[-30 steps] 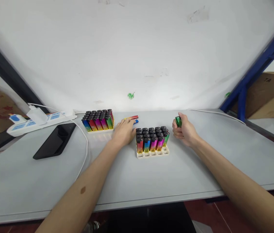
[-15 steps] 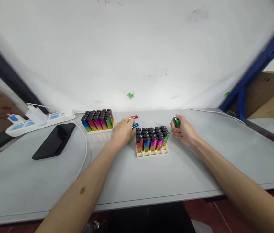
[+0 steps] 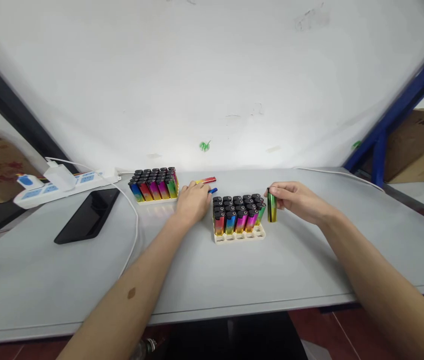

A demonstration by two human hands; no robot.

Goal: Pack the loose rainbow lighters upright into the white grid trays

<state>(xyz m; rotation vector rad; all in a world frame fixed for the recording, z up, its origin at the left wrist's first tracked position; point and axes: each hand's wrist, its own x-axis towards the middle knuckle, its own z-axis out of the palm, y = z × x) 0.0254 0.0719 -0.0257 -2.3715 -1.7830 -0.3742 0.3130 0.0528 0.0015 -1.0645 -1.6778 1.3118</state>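
My right hand [image 3: 297, 198] is closed on the top of a green-and-gold metallic lighter [image 3: 272, 207], held upright just right of a cream holder [image 3: 240, 238]. In that holder, several lighters [image 3: 235, 215] stand in rows, black tops up; the slots along its front edge hold none. Left of the holder, my left hand [image 3: 193, 201] rests low at the table with curled fingers. A blue lighter [image 3: 213, 190] pokes out from its fingertips; the rest is hidden. Behind these fingers lies a red-and-yellow lighter [image 3: 207, 180].
A second, filled holder of lighters [image 3: 154, 185] stands at back left. Further left are a black phone [image 3: 87, 215], a white power strip [image 3: 67, 187] with plugs, and a white cable [image 3: 135, 225]. The wall [image 3: 212, 90] closes off the back; cardboard boxes [image 3: 418, 142] stand far right.
My right hand has turned the green lighter from a fist grip to upright and brought it lower, beside the holder. The left hand has barely moved. The view has shifted slightly.
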